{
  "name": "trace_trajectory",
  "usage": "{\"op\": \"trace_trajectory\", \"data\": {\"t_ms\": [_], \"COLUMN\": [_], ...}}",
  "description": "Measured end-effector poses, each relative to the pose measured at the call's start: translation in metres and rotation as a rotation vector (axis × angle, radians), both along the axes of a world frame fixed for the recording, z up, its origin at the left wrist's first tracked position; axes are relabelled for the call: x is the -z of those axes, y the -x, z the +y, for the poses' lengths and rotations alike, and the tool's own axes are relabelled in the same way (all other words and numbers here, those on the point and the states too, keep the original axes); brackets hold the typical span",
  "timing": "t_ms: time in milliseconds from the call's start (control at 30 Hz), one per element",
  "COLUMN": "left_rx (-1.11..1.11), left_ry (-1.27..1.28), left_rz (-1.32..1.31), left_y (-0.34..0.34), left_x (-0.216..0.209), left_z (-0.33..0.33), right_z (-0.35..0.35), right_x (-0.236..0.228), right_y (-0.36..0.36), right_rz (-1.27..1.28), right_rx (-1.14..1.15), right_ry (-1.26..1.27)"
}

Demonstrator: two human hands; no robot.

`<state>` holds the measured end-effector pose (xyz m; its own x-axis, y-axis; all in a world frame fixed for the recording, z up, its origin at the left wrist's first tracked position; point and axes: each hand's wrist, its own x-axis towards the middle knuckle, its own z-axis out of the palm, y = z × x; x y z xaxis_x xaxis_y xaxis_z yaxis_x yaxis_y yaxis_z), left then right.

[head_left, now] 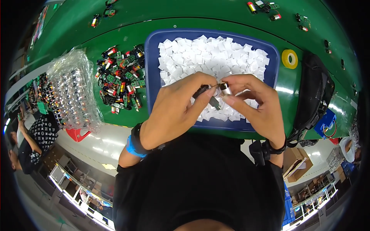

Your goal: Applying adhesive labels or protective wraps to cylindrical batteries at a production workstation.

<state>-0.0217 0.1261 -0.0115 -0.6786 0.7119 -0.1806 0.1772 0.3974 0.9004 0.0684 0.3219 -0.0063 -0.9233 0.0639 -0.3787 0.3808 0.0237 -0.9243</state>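
Over the blue tray (pixel 152 46) of small white square pieces (pixel 204 52), both my hands work close together. My left hand (pixel 173 102) pinches a small green circuit board (pixel 214 103) with a dark part on it, thumb and forefinger closed. Between the thumb and fingers of my right hand (pixel 258 98) is a small silver cylindrical battery (pixel 226 89) with a dark end. Thin wires run between the fingertips from battery to board. My left fingers partly hide the board.
Left of the tray lies a heap of circuit boards with small batteries (pixel 121 77). Beyond it is clear plastic packaging filled with similar parts (pixel 73 92). Yellow tape (pixel 290 59) and a black bag (pixel 314 92) lie at right. Another person (pixel 38 133) is at far left.
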Motion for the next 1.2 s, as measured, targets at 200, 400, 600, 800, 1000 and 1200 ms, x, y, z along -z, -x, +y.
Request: {"op": "trace_trajectory", "data": {"t_ms": [200,400,600,800,1000,1200], "left_rx": [0.049,0.06,-0.18,-0.067,-0.053,-0.088], "left_ry": [0.1,-0.169,-0.344,-0.166,-0.206,-0.276], "left_rz": [-0.01,-0.61,-1.219,-0.826,-0.781,-0.641], "left_y": [-0.006,0.004,0.013,0.002,-0.005,-0.011], "left_x": [0.001,0.017,0.005,-0.006,0.002,0.002], "left_z": [-0.004,-0.012,-0.01,-0.015,-0.014,-0.012], "right_z": [-0.005,0.004,-0.007,-0.01,-0.017,-0.027], "right_x": [0.009,-0.001,-0.003,-0.004,-0.01,-0.011], "right_y": [-0.003,0.0,-0.003,-0.008,-0.006,-0.002], "right_rz": [0.196,0.508,0.654,0.594,0.606,0.67], "right_rx": [-0.026,-0.289,-0.248,-0.217,-0.265,-0.205], "right_ry": [-0.214,-0.519,-0.637,-0.66,-0.882,-1.057]}}
